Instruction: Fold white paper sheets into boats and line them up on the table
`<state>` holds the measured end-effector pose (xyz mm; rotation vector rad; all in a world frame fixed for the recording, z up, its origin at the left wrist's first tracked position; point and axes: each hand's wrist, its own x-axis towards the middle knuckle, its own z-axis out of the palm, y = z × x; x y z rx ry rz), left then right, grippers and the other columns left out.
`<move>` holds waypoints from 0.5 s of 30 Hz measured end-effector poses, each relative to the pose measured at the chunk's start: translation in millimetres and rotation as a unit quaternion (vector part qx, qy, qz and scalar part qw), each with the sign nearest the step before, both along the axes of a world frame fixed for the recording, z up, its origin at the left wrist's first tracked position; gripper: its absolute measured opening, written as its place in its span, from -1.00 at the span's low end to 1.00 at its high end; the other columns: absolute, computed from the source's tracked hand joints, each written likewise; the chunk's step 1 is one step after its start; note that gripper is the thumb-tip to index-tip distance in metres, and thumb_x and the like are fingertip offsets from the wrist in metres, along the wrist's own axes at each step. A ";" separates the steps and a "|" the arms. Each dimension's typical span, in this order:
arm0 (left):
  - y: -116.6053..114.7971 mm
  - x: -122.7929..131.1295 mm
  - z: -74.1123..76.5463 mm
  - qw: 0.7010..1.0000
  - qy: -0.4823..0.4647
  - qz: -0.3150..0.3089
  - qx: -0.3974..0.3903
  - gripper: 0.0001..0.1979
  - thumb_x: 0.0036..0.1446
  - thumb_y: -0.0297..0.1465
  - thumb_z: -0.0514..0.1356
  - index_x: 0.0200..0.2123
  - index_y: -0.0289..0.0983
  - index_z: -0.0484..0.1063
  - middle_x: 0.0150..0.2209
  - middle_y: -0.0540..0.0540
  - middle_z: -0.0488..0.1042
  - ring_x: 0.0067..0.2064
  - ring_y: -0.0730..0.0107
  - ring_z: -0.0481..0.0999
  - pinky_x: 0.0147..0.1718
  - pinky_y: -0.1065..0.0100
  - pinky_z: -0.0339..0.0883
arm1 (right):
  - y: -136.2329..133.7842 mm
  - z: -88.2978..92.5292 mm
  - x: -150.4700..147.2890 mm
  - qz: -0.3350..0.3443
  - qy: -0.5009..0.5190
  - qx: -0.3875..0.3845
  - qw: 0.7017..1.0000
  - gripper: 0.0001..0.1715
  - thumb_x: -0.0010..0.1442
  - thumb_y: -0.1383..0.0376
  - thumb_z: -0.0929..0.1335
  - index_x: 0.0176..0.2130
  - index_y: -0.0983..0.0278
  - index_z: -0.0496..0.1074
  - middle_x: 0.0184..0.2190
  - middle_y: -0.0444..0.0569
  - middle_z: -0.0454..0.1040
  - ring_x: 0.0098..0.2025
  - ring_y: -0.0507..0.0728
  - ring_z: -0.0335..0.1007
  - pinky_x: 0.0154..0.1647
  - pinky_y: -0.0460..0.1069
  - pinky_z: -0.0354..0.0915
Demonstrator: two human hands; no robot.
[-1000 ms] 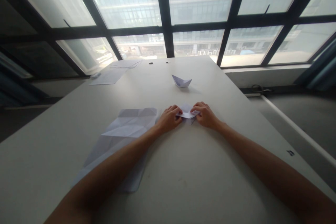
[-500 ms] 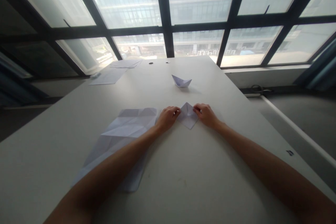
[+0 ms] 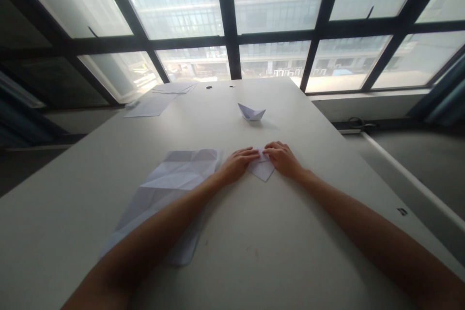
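Observation:
A small folded white paper (image 3: 263,170) lies on the white table (image 3: 290,252), its lower point toward me. My left hand (image 3: 238,163) rests on its upper left part, fingers stretched out and flat. On the upper right part my right hand (image 3: 282,157) presses with bent fingers, the fingertips close to those of my left hand. Both hands cover much of the paper's top. Beyond them stands a folded paper boat (image 3: 252,113). A large creased sheet (image 3: 174,169) lies at the left, partly under my left forearm.
Flat white sheets (image 3: 150,105) lie at the table's far left. Two small dark round spots are near the far edge. A small dark mark (image 3: 402,211) shows near the right edge. Windows (image 3: 272,0) stand beyond the table.
My hands have come closer together over the small paper. Its top point, upright in view before, is now folded down or covered by my fingers. My left fingers have straightened from a pinch.

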<state>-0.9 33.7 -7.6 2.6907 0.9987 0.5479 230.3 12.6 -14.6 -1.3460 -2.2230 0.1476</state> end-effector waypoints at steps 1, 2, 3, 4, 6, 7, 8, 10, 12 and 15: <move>-0.6 0.1 -0.4 1.000 0.015 -0.018 -0.010 -0.53 0.37 -0.44 -0.09 0.27 -0.05 0.30 0.30 0.00 0.29 0.34 0.31 0.21 0.31 0.12 0.06 | -0.8 0.3 -1.1 0.022 -0.007 -0.005 1.000 -0.63 0.31 0.40 0.25 0.01 0.19 0.52 0.04 0.02 0.50 0.12 0.16 0.33 0.16 0.08 0.18; -1.4 0.0 -0.6 0.999 0.034 -0.026 -0.019 -0.52 0.39 -0.39 -0.10 0.31 -0.05 0.22 0.35 0.00 0.22 0.38 0.31 0.15 0.34 0.11 0.00 | -1.5 0.2 -2.1 0.038 -0.015 -0.011 0.999 -0.61 0.32 0.37 0.25 0.08 0.19 0.48 0.10 0.02 0.48 0.16 0.16 0.31 0.19 0.08 0.16; -2.4 -0.1 -0.6 0.998 0.054 -0.026 -0.023 -0.51 0.41 -0.32 -0.11 0.36 -0.07 0.13 0.38 -0.01 0.13 0.40 0.29 0.08 0.35 0.09 -0.06 | -1.9 0.0 -2.9 0.048 -0.024 -0.019 0.998 -0.57 0.34 0.33 0.24 0.15 0.20 0.43 0.17 0.03 0.43 0.21 0.16 0.27 0.24 0.09 0.13; -3.5 -0.2 -0.5 0.997 0.073 -0.023 -0.024 -0.49 0.43 -0.24 -0.12 0.40 -0.09 0.04 0.41 -0.03 0.05 0.42 0.27 0.01 0.37 0.07 -0.12 | -2.3 -0.5 -3.6 0.053 -0.035 -0.028 0.998 -0.53 0.37 0.28 0.23 0.22 0.21 0.36 0.24 0.04 0.37 0.27 0.17 0.21 0.29 0.12 0.07; -5.7 -0.5 -0.4 0.994 0.104 -0.020 -0.021 -0.39 0.42 -0.09 -0.14 0.44 -0.14 -0.11 0.44 -0.07 -0.08 0.45 0.23 -0.11 0.38 0.06 -0.23 | -2.7 -1.9 -4.5 0.056 -0.064 -0.050 0.995 -0.43 0.41 0.19 0.17 0.33 0.24 0.20 0.35 0.07 0.20 0.38 0.19 0.04 0.37 0.20 -0.08; -6.5 -0.6 -0.5 0.993 0.115 -0.017 -0.017 -0.34 0.41 -0.04 -0.15 0.44 -0.17 -0.16 0.44 -0.09 -0.11 0.46 0.21 -0.15 0.38 0.06 -0.27 | -2.8 -2.6 -4.8 0.054 -0.079 -0.061 0.994 -0.40 0.42 0.15 0.14 0.36 0.25 0.14 0.38 0.07 0.13 0.42 0.20 -0.04 0.40 0.25 -0.15; -7.2 -0.7 -0.7 0.992 0.123 -0.014 -0.014 -0.31 0.40 -0.01 -0.16 0.45 -0.19 -0.20 0.45 -0.11 -0.14 0.46 0.20 -0.18 0.38 0.06 -0.30 | -2.9 -3.3 -5.2 0.051 -0.092 -0.070 0.992 -0.38 0.44 0.13 0.10 0.38 0.25 0.08 0.40 0.07 0.06 0.44 0.21 -0.11 0.40 0.28 -0.21; -7.8 -0.7 -1.2 0.990 0.138 -0.006 -0.012 -0.27 0.38 0.03 -0.19 0.45 -0.22 -0.22 0.45 -0.15 -0.18 0.46 0.17 -0.22 0.38 0.06 -0.33 | -3.1 -4.4 -6.2 0.038 -0.111 -0.084 0.990 -0.35 0.45 0.08 0.05 0.40 0.24 0.03 0.42 0.08 -0.01 0.46 0.22 -0.19 0.41 0.32 -0.28; -8.0 -0.6 -1.7 0.989 0.148 0.004 -0.013 -0.25 0.37 0.05 -0.21 0.45 -0.23 -0.23 0.45 -0.17 -0.20 0.46 0.15 -0.24 0.37 0.06 -0.34 | -3.0 -5.3 -7.5 0.016 -0.122 -0.093 0.988 -0.32 0.44 0.04 0.02 0.41 0.24 0.01 0.43 0.09 -0.06 0.47 0.24 -0.24 0.40 0.36 -0.31; -8.1 -0.4 -2.3 0.987 0.160 0.015 -0.012 -0.23 0.37 0.06 -0.22 0.45 -0.26 -0.24 0.45 -0.21 -0.23 0.46 0.13 -0.24 0.37 0.04 -0.34 | -2.4 -6.8 -9.6 -0.030 -0.125 -0.101 0.987 -0.28 0.44 0.02 0.02 0.42 0.28 -0.01 0.44 0.14 -0.09 0.47 0.28 -0.28 0.38 0.42 -0.34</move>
